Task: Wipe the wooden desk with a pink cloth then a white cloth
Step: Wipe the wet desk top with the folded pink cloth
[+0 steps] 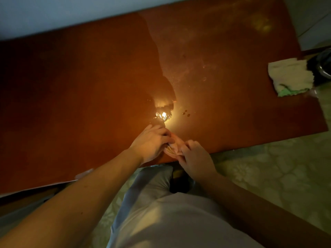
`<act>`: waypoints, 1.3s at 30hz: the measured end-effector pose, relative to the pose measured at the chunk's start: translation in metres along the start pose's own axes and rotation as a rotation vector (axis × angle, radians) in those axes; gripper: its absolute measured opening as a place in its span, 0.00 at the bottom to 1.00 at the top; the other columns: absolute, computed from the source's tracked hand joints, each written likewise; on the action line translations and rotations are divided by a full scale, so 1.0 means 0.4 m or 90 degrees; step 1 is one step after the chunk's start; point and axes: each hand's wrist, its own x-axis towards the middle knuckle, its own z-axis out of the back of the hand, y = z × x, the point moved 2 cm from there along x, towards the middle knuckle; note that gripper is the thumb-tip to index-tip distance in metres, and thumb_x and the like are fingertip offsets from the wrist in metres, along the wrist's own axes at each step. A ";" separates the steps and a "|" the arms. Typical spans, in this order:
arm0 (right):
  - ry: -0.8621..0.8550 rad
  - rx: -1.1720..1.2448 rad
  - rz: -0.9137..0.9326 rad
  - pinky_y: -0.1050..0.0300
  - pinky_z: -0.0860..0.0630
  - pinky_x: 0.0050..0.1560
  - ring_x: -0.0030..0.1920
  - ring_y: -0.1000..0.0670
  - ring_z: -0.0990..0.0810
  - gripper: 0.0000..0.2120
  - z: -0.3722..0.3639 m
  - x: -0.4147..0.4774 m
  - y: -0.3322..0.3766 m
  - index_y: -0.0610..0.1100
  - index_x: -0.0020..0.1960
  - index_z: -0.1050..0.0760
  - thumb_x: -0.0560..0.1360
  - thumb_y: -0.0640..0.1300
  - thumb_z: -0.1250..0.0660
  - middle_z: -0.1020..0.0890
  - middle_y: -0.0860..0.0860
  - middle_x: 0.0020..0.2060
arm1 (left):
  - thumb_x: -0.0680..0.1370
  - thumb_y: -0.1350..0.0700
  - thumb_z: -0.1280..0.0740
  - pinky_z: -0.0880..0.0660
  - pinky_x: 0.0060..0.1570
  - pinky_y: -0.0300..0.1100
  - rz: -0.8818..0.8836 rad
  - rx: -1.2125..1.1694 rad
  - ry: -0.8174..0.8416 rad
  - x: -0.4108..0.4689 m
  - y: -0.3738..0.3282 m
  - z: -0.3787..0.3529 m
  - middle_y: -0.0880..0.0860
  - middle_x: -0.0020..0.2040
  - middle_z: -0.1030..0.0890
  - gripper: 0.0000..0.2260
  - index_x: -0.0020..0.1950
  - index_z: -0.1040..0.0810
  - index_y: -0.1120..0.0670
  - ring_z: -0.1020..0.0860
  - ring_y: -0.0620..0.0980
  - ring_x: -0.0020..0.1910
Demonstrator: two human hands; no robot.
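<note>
A reddish-brown wooden desk (89, 90) fills the upper part of the view, glossy and reflecting a lamp. At its front edge lies a bunched pink cloth (174, 146), mostly hidden between my hands. My left hand (152, 142) grips its left side with curled fingers. My right hand (194, 154) pinches its right side at the desk edge. A white cloth (292, 76) with a green patch lies folded at the desk's right end, far from both hands.
A dark round object (322, 67) sits just beyond the white cloth at the right edge. A pale wall (53, 13) runs behind the desk. Patterned green floor (268, 176) lies to the right of my legs.
</note>
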 end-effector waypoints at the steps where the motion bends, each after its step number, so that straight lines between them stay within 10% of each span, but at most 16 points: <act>1: -0.001 -0.002 -0.008 0.60 0.27 0.52 0.54 0.50 0.28 0.13 0.003 0.006 -0.001 0.45 0.61 0.26 0.81 0.50 0.36 0.25 0.48 0.54 | 0.79 0.51 0.34 0.38 0.54 0.43 0.004 -0.008 -0.005 0.007 0.003 0.001 0.46 0.63 0.24 0.15 0.65 0.23 0.43 0.30 0.49 0.64; 8: -0.106 -0.006 -0.048 0.48 0.22 0.41 0.44 0.44 0.22 0.08 0.018 0.044 -0.018 0.42 0.50 0.20 0.72 0.36 0.29 0.19 0.45 0.45 | 0.80 0.48 0.36 0.30 0.57 0.47 0.080 -0.066 -0.063 0.008 0.010 -0.020 0.48 0.59 0.22 0.14 0.65 0.22 0.45 0.26 0.51 0.59; 16: -0.098 -0.059 0.021 0.48 0.22 0.55 0.51 0.43 0.20 0.18 0.013 0.047 -0.043 0.42 0.54 0.20 0.65 0.39 0.21 0.18 0.44 0.51 | 0.81 0.50 0.40 0.31 0.56 0.45 0.052 -0.101 -0.071 0.007 0.028 -0.028 0.47 0.60 0.23 0.16 0.69 0.27 0.42 0.27 0.50 0.59; 39: -0.002 -0.106 0.153 0.50 0.30 0.61 0.57 0.49 0.23 0.07 0.117 0.156 -0.141 0.49 0.54 0.21 0.77 0.44 0.33 0.20 0.51 0.54 | 0.80 0.54 0.35 0.29 0.63 0.46 0.317 -0.148 -0.175 0.038 -0.080 -0.030 0.49 0.64 0.24 0.18 0.69 0.27 0.45 0.26 0.51 0.62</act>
